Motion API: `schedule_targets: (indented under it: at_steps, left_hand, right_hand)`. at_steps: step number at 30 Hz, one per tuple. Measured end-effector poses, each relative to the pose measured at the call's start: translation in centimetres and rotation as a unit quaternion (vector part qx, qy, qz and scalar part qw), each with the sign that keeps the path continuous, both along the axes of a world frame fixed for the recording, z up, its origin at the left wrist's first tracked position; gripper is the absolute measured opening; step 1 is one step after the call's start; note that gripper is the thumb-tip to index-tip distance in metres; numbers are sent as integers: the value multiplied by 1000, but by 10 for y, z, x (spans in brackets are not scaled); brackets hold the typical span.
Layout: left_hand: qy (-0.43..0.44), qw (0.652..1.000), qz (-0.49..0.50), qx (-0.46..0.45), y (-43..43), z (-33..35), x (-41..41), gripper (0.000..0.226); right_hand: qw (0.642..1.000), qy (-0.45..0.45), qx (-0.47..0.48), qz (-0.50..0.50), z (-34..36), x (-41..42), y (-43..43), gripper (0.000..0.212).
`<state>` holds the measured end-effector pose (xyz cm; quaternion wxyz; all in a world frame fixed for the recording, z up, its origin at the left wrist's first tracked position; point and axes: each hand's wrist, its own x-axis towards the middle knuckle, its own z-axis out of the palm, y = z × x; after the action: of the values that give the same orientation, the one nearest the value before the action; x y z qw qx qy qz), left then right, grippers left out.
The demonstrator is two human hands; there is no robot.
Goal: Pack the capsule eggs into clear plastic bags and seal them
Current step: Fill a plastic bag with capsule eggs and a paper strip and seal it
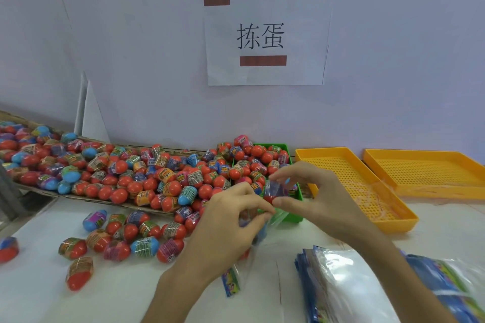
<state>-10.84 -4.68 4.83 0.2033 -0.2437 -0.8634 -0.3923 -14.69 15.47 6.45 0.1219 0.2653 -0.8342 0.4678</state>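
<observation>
While our left hand [231, 220] pinches the clear bag [258, 233] to keep its mouth open, our right hand [309, 191] grips a red capsule egg [271, 195] just above it, likely for dropping in. Egg pile [126, 173] lies left, spare bags [349, 288] right, both near for quick reach.

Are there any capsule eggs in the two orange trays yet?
No: both orange perforated trays hold no capsule eggs, which lie piled on the cardboard and in the green bin.
</observation>
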Motion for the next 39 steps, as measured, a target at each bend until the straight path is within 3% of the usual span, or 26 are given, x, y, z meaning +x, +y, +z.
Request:
schedule_targets:
  at_steps: [8,12,18,22,27,31,35,39]
  left_hand:
    - [-7,999,-22,-36,-3,-3,-1,13]
    - [-27,998,-27,-47,-5,-7,-2,24]
    - [-64,995,-19,-67,-2,-11,-1,24]
    - [-108,992,-44,-55,0,-9,0,25]
    - [-175,983,-14,51,-13,-5,-7,26]
    - [-252,968,6,7,-21,-8,-11,22]
    - [-256,966,17,-6,-20,-10,-12,17]
    - [-290,957,18,12,-19,-7,-11,38]
  right_hand:
    - [986,-104,120,49,6,3,10,27]
    - [968,-166,157,102,7,8,11,11]
    - [952,-223,170,120,-6,22,6,28]
    - [958,-193,198,73,-20,26,-7,22]
    - [975,-154,156,33,-18,24,-7,9]
    - [977,-142,151,43,-12,27,-2,11]
    - [988,-110,100,35,-8,28,1,11]
    - [995,-87,27,40,-2,29,6,13]
